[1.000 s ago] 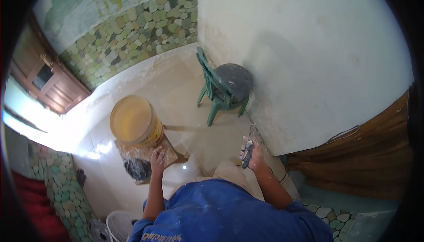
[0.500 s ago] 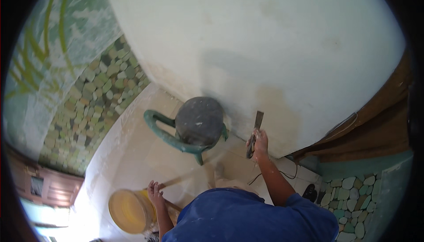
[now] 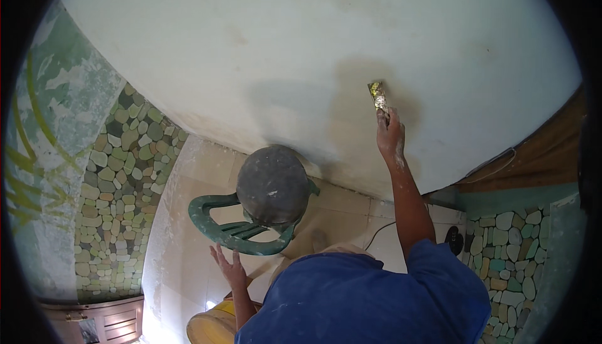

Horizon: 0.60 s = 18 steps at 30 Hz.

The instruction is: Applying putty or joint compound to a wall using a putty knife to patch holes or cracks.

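Note:
My right hand [image 3: 390, 134] grips a putty knife [image 3: 378, 96], its blade up against or just off the pale wall [image 3: 301, 49]; whether it touches cannot be told. Yellowish and whitish glints show on the blade. Dusty white marks cover the wrist. My left hand [image 3: 232, 272] is empty with its fingers spread, just below the green plastic chair [image 3: 207, 231]. A round, dark grey object [image 3: 273, 184], perhaps a bucket, rests on that chair. Beneath the left forearm stands a yellow bucket [image 3: 213, 328], partly hidden.
Pebble-patterned stone cladding [image 3: 128, 174] lines the left wall, and more stone [image 3: 505, 262] shows at lower right. A brown curtain [image 3: 533, 165] hangs at the right. Dark footwear [image 3: 454, 240] and a cable lie on the tiled floor [image 3: 345, 209]. A wooden cabinet [image 3: 113, 325] is at lower left.
My right hand has raised the putty knife up the wall. My left hand has moved away from the yellow bucket toward the chair, fingers spread. The whole view has shifted.

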Tool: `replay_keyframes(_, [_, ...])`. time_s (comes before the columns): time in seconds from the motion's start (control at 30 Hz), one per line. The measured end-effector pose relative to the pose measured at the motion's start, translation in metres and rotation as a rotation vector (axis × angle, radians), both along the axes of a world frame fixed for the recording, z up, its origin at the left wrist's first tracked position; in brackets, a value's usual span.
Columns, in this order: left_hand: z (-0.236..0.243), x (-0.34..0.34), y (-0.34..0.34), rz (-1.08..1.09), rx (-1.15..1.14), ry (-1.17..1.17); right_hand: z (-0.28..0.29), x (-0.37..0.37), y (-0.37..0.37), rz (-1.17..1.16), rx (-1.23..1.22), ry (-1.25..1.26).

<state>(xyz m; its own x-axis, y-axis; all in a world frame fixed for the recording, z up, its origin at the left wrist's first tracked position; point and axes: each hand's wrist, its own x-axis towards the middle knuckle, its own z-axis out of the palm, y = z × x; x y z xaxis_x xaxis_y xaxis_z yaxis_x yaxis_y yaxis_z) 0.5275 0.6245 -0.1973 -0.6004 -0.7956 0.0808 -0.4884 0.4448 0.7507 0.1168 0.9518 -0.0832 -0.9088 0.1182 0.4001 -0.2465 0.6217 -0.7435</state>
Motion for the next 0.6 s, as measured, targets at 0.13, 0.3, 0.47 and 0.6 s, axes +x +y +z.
replay_keyframes(0.13, [-0.001, -0.008, -0.001, -0.065, 0.042, -0.038, 0.001, -0.016, -0.014, -0.032, 0.015, 0.051])
replay_keyframes(0.3, [-0.006, -0.011, -0.005, -0.092, 0.026, -0.048, 0.022, -0.022, -0.028, -0.060, 0.091, 0.082])
replay_keyframes(0.47, [-0.007, -0.006, -0.006, -0.081, 0.047, -0.061, 0.018, -0.012, -0.018, -0.054, 0.097, 0.119])
replay_keyframes(0.6, [-0.007, -0.012, -0.008, -0.075, 0.041, -0.062, 0.027, -0.019, -0.011, -0.076, 0.168, 0.037])
